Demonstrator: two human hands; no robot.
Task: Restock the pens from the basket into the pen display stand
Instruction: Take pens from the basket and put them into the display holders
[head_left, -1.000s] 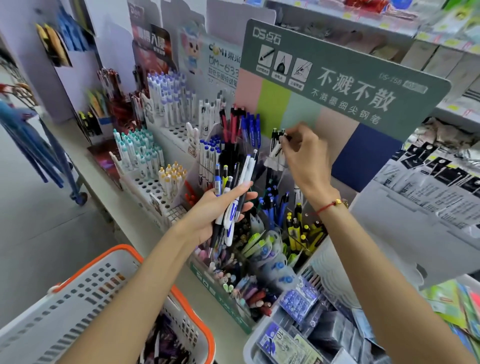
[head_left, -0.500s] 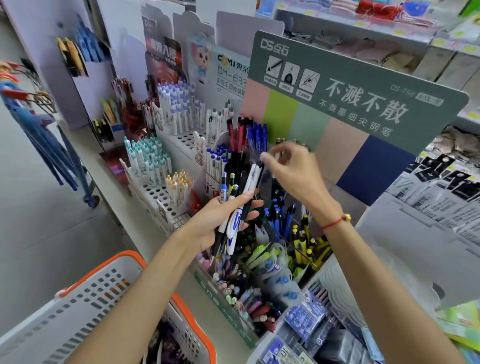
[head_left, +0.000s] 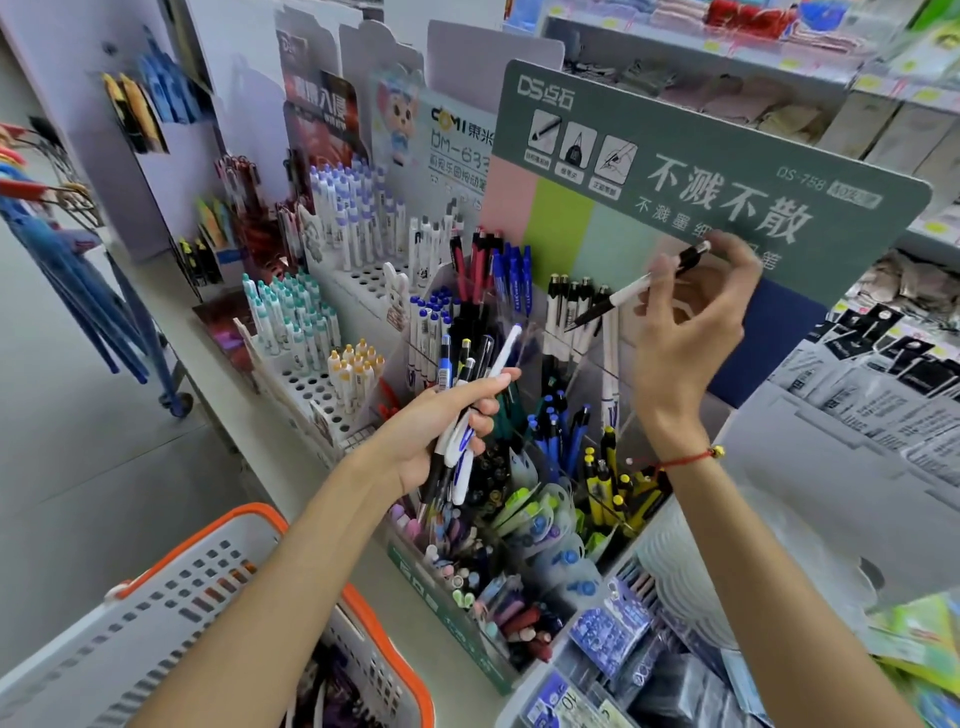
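Both hands were raised before the pen display stand (head_left: 524, 332). Fingers of the right hand (head_left: 691, 322) pinched a single black-and-white pen (head_left: 636, 288), tilted with its tip pointing down-left just above a row of matching pens in the stand's upper compartment. Curled fingers of the left hand (head_left: 441, 431) gripped a bundle of pens (head_left: 467, 395), held over the stand's middle compartments. Below, at the lower left, sat the white basket (head_left: 156, 613) with an orange rim. A green signboard (head_left: 701, 171) rose behind the stand.
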